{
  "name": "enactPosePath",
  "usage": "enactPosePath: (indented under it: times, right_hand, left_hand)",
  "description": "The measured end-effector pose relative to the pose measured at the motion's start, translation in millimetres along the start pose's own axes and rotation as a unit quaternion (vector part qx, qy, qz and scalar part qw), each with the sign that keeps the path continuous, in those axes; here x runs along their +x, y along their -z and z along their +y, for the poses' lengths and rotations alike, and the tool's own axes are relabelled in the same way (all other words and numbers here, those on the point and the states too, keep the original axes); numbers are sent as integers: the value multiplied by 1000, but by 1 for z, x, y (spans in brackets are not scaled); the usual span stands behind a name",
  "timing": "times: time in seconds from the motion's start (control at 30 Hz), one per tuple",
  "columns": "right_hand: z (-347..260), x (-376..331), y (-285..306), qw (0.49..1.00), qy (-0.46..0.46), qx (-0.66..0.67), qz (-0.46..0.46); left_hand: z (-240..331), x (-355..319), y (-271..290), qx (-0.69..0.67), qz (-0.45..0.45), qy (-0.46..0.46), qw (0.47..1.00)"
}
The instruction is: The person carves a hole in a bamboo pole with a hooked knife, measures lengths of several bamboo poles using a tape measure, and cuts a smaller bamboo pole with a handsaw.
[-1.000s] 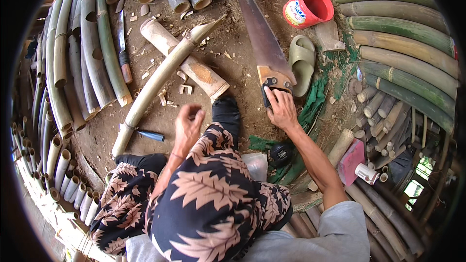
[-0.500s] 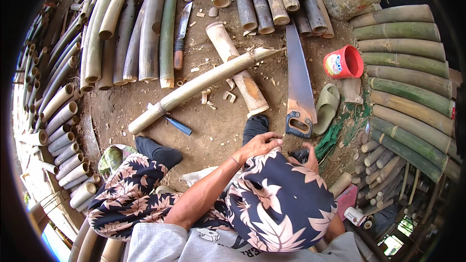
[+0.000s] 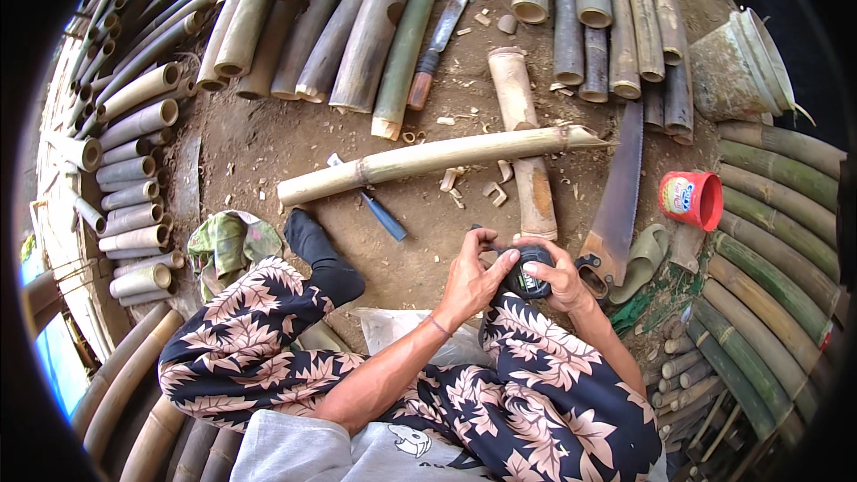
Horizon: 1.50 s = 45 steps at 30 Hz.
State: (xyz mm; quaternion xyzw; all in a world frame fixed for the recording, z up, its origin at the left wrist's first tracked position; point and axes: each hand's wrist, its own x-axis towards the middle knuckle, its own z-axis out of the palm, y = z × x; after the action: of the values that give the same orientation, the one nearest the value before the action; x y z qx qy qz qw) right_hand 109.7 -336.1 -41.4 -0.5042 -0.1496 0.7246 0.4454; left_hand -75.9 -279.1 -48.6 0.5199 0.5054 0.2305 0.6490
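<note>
The left hand (image 3: 475, 274) and right hand (image 3: 566, 280) grasp a tape measure (image 3: 526, 285), labelled face up, long axis unclear. Earlier it lay on the ground (image 3: 428, 259).

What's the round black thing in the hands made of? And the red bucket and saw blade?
Round black thing: probably hard plastic; its case looks moulded. Red bucket: likely plastic, smooth and slightly shiny. Saw blade: seems metal, thin and flat, brownish with a dull sheen.

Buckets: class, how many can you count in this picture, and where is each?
2: a red bucket to the right of the saw, and a larger, stained pale bucket at upper right. Others may be hidden in the dark margin.
</note>
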Motion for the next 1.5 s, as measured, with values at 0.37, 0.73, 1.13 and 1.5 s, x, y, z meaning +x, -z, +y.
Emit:
enactPosePath:
  times: [0.37, 0.73, 1.13, 1.5]
  right_hand:
    - [-56, 27, -43, 845, 185, -501, -36]
    - [-40, 47, -35, 778, 265, -570, 26]
    - [-85, 80, 41, 595, 182, -771, 138]
    - [-170, 89, 123, 563, 138, -798, 165]
  left_hand:
    - [12, 41, 36, -220, -128, 52, 966]
    - [-5, 36, 34, -244, 7, 155, 957]
    - [-56, 66, 176, -299, 137, 140, 934]
    - [-155, 77, 343, -230, 516, 92, 820]
